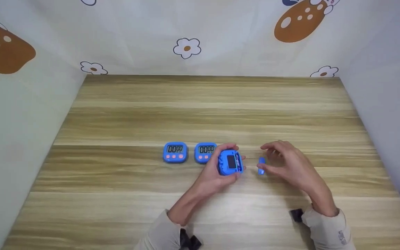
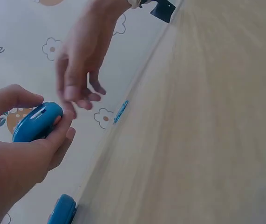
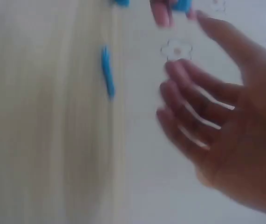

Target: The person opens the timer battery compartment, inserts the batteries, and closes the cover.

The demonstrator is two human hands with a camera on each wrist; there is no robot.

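Observation:
My left hand (image 1: 217, 170) grips a blue digital timer (image 1: 227, 165) by its edges, back side up. A dark rectangle shows on that back, and the long battery slot (image 1: 238, 162) along its right side is uncovered. To the right, a small blue battery cover (image 1: 261, 166) lies on the table, seen as a thin strip in both wrist views. Above it hovers my right hand (image 1: 292, 168), fingers loosely bent and apart; in the right wrist view the palm and fingers (image 3: 184, 126) hold nothing.
Two more blue timers stand face up to the left on the wood-grain table (image 1: 116, 201): one timer (image 1: 175, 152) apart, the other timer (image 1: 204, 152) partly behind my left hand. Both displays read zeros. Patterned white walls (image 1: 221, 34) enclose the table's back and sides.

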